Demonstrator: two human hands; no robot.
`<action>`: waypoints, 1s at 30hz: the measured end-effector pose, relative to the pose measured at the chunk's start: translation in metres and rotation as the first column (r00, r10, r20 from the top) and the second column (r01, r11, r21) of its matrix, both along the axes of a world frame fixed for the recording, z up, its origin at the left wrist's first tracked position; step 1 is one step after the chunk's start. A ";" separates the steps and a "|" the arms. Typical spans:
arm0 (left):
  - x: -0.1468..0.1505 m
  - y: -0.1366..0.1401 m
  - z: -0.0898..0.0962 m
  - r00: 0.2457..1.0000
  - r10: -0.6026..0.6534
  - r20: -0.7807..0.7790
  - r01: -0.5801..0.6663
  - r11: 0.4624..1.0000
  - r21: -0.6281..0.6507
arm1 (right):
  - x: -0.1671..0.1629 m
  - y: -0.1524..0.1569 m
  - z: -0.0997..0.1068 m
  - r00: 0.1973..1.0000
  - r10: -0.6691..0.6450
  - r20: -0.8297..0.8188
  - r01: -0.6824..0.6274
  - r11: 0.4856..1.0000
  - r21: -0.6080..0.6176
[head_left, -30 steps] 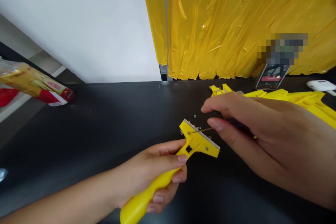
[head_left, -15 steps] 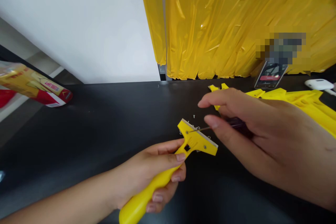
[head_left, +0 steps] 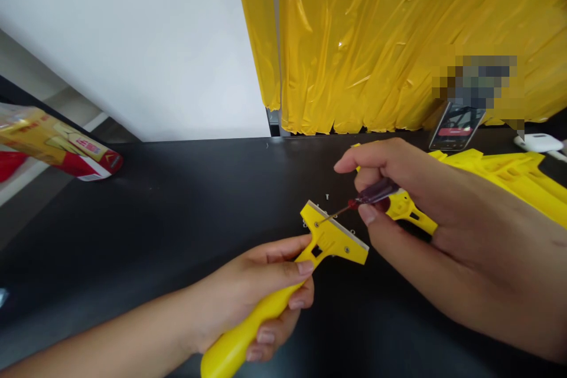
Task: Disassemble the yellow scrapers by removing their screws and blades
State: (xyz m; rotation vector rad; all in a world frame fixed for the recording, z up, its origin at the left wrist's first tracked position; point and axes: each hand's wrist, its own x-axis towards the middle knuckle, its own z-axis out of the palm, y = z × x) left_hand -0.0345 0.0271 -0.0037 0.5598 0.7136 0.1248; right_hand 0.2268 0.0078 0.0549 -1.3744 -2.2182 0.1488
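My left hand (head_left: 270, 283) is wrapped round the handle of a yellow scraper (head_left: 334, 236), whose wide head points up and to the right. Two screws show in that head, one near each end, and a pale strip runs along its far edge. In my right hand (head_left: 425, 212) is a small screwdriver (head_left: 372, 194) with a dark, see-through handle and a red collar. Its thin shaft slants down to the left, with the tip at the upper left screw (head_left: 316, 224). Several small screws (head_left: 327, 196) and nuts lie on the table just behind the scraper head.
More yellow scraper parts (head_left: 500, 168) lie at the right, partly behind my right hand. A phone (head_left: 457, 127) leans against the yellow plastic sheeting (head_left: 354, 41), with a white earbud case (head_left: 538, 143) beside it. A red and yellow snack packet (head_left: 66, 142) rests at the black table's (head_left: 177, 201) left edge.
My right hand's thumb and fingers have shifted on the screwdriver, and its handle now shows more plainly. The scraper and my left hand have hardly moved.
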 end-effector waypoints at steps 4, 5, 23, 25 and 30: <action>0.000 -0.001 0.000 0.999 0.021 -0.028 -0.021 1.000 -0.012 | -0.004 -0.004 0.002 0.999 0.027 0.044 -0.028 1.000 0.012; 0.000 -0.001 0.000 0.999 0.024 -0.035 -0.024 1.000 -0.013 | -0.005 -0.004 0.002 0.998 0.038 0.052 -0.039 0.999 0.025; 0.001 0.000 -0.001 0.999 0.035 -0.029 -0.036 0.999 -0.023 | -0.003 -0.005 0.001 0.988 0.008 0.157 -0.020 0.997 0.077; 0.001 0.000 -0.001 0.999 0.029 -0.030 -0.030 0.999 -0.023 | -0.001 -0.006 0.001 0.993 0.008 0.119 -0.018 0.996 0.082; 0.002 0.000 0.001 0.998 0.052 -0.032 -0.053 0.998 -0.030 | 0.001 0.005 0.002 0.987 -0.039 -0.158 0.029 0.997 -0.069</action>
